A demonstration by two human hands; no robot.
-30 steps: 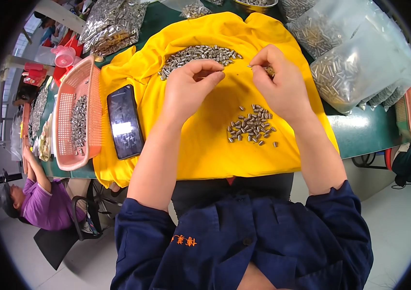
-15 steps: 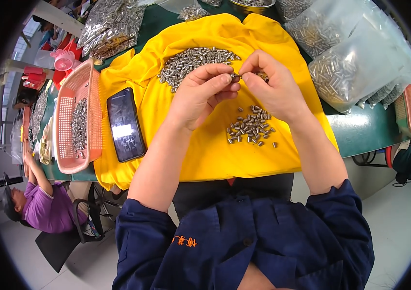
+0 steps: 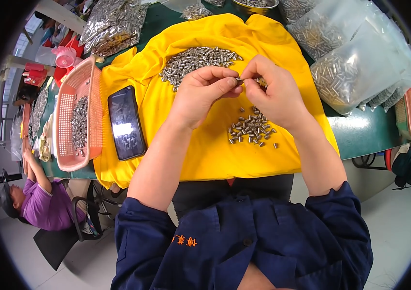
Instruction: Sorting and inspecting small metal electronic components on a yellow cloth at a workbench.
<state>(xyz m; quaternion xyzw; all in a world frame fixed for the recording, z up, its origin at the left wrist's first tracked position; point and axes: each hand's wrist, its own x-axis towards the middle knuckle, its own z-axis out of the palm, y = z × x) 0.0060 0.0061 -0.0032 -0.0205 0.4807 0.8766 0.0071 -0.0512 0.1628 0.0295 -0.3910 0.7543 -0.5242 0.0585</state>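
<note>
I pinched one small metal piece [image 3: 238, 80] between the closed fingertips of my left hand [image 3: 204, 94] and right hand [image 3: 274, 93], holding it above the yellow cloth [image 3: 205, 154] so strays landed beside the small pile [image 3: 252, 130].

free: bare yellow cloth [image 3: 205, 154] near edge | blocked: phone [image 3: 126, 123] left, bags [image 3: 355, 72] right

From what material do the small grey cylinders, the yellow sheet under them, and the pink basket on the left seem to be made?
Small grey cylinders: probably metal, with a bright silvery shine.
Yellow sheet: soft woven or knitted cloth, matte; it folds and wrinkles at the edges.
Pink basket: apparently moulded plastic, slightly glossy, with a regular slotted wall.
</note>
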